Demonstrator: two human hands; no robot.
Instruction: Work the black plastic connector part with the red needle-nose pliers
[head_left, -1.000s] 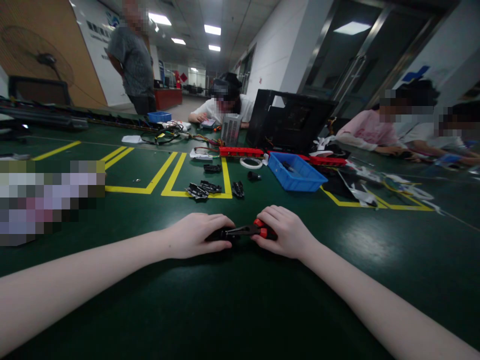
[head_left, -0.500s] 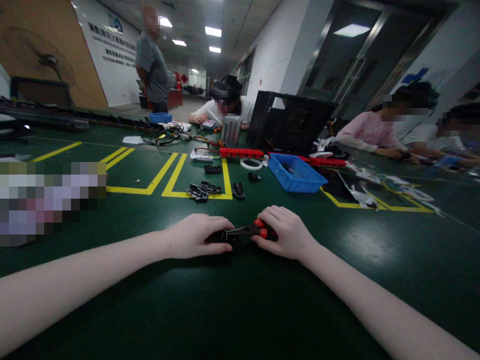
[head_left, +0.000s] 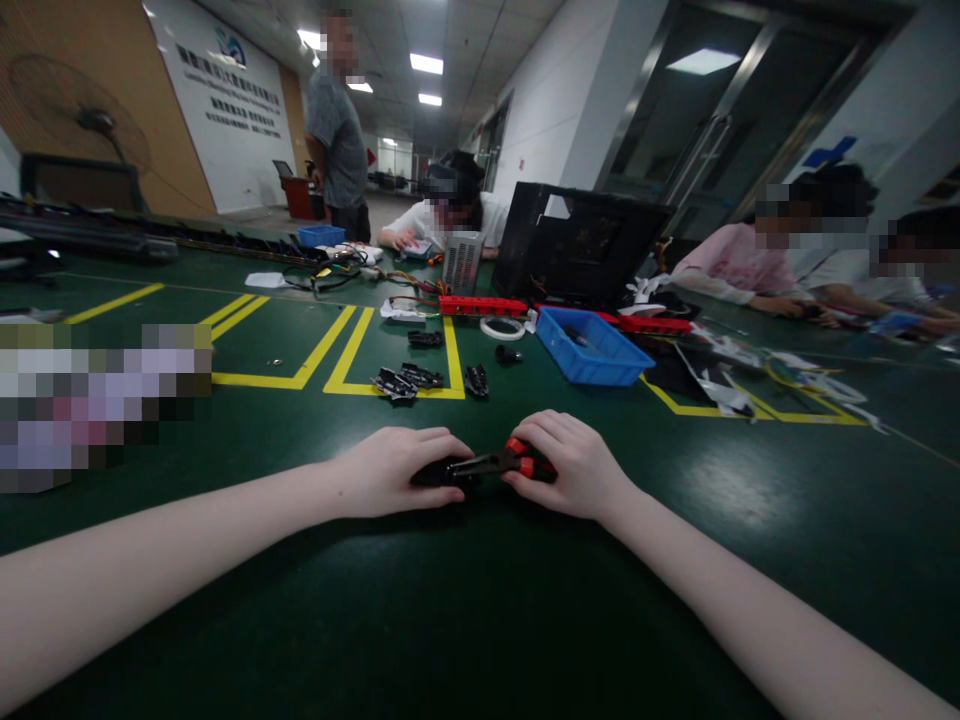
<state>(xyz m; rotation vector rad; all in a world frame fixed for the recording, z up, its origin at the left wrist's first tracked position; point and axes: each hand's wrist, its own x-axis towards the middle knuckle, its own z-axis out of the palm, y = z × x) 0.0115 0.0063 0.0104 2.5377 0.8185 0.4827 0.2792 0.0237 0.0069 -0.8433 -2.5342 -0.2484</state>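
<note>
Green worktop (head_left: 480, 620) is stretching across the room before you, with yellow tape (head_left: 255, 381) marking its far part and a black case (head_left: 581, 245) standing beyond.

From the head view, your left hand (head_left: 405, 470) is closing around a small black piece (head_left: 431, 473), fingers over its far side and thumb along the near side, so much of it is hiding in your grasp. Your right hand (head_left: 574, 465) is gripping the red handles of the pliers (head_left: 491, 463). Their long axis is running roughly left to right, the nose pointing away from your right hand and into the black piece, tips sitting slightly nearer you than the pivot. Those tips are meeting the piece's right end, just beside your left thumb; whether they are biting on it, you cannot tell. Both hands are working near the middle, your left being closer to the tips.

Ahead, loose black parts (head_left: 421, 375) are lying near the tape, while a blue tray (head_left: 607, 370) is resting farther right.
</note>
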